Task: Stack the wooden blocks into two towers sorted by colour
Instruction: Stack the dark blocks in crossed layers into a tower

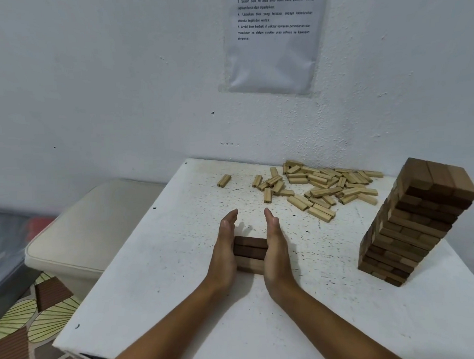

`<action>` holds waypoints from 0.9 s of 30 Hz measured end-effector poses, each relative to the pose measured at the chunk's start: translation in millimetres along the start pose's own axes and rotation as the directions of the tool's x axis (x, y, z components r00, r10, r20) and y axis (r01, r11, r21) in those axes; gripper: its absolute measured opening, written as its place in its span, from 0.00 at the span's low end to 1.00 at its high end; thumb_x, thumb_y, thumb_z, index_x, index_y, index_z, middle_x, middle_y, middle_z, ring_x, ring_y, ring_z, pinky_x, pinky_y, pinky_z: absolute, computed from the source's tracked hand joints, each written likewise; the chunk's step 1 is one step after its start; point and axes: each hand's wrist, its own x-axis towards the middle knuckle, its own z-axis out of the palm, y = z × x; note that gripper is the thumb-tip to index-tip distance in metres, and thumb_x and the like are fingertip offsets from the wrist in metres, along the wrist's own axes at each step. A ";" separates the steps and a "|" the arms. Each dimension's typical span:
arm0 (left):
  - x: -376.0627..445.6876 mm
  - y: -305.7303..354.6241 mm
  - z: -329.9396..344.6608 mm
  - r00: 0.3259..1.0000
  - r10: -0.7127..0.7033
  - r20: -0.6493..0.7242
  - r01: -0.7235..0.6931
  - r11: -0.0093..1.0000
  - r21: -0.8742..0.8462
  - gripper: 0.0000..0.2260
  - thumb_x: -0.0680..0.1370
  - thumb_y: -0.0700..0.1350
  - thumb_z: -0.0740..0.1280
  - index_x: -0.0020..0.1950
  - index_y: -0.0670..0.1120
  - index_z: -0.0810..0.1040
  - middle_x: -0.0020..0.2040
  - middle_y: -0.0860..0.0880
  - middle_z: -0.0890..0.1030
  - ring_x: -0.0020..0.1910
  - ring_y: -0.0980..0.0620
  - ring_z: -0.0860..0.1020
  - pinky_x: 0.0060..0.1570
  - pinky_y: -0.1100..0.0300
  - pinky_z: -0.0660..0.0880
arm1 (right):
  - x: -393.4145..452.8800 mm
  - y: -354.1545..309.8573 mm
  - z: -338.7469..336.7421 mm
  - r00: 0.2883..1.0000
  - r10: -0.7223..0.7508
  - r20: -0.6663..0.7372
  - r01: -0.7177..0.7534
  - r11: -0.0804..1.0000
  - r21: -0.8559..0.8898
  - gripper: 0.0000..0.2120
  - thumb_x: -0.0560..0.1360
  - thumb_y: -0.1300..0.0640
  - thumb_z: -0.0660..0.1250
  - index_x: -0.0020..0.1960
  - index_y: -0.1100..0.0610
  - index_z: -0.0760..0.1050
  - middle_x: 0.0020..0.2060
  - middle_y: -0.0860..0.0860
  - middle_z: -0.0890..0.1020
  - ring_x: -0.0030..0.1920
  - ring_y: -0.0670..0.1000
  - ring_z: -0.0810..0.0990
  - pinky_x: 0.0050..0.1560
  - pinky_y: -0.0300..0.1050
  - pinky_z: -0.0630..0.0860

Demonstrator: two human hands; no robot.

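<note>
A short stack of dark brown blocks [250, 251] sits on the white table [159, 286] near its middle. My left hand [224, 247] lies flat against the stack's left side and my right hand [276, 245] against its right side, fingers straight, pressing the blocks between the palms. A tall tower of brown blocks [414, 223] stands at the table's right and leans a little. A loose pile of light-coloured blocks [320, 188] lies at the back, next to the wall.
One light block [224, 180] lies apart to the left of the pile. A cream cushioned seat [78, 235] stands left of the table. A printed sheet [274, 36] hangs on the wall behind. Patterned flooring [25, 324] shows at lower left.
</note>
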 end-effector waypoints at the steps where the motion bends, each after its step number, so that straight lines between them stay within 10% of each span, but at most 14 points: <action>1: 1.0 -1.3 -2.2 1.000 -0.005 -0.012 0.005 1.000 0.018 0.22 0.82 0.56 0.45 0.71 0.52 0.67 0.71 0.53 0.68 0.59 0.70 0.70 0.43 0.82 0.68 | 0.9 0.1 -0.5 1.000 0.007 0.001 -0.007 1.000 0.015 0.23 0.84 0.44 0.47 0.78 0.47 0.60 0.75 0.41 0.62 0.68 0.34 0.60 0.68 0.36 0.55; 6: 2.9 -0.3 -6.3 0.999 0.039 -0.023 -0.037 0.996 0.083 0.28 0.78 0.68 0.49 0.72 0.55 0.67 0.74 0.54 0.67 0.70 0.63 0.65 0.56 0.76 0.63 | 5.2 1.4 -4.6 1.000 0.015 -0.010 -0.015 0.999 0.040 0.23 0.84 0.44 0.47 0.77 0.46 0.60 0.77 0.43 0.61 0.71 0.37 0.60 0.70 0.38 0.55; 12: 7.3 2.9 -7.9 0.992 0.050 -0.119 -0.058 0.996 -0.062 0.23 0.83 0.57 0.44 0.71 0.51 0.68 0.74 0.49 0.69 0.75 0.54 0.63 0.73 0.59 0.59 | 10.5 -7.8 -14.9 1.000 0.019 -0.019 -0.016 0.985 0.169 0.36 0.73 0.35 0.50 0.78 0.48 0.57 0.79 0.49 0.57 0.78 0.48 0.56 0.76 0.46 0.54; 27: 6.6 -1.7 -1.4 0.979 0.032 -0.199 -0.053 0.993 -0.101 0.21 0.85 0.55 0.44 0.68 0.49 0.70 0.73 0.44 0.70 0.71 0.53 0.68 0.69 0.61 0.63 | 7.4 1.3 -4.6 0.994 -0.017 -0.108 0.047 0.958 0.283 0.25 0.83 0.45 0.50 0.79 0.48 0.56 0.79 0.48 0.57 0.78 0.47 0.56 0.77 0.46 0.53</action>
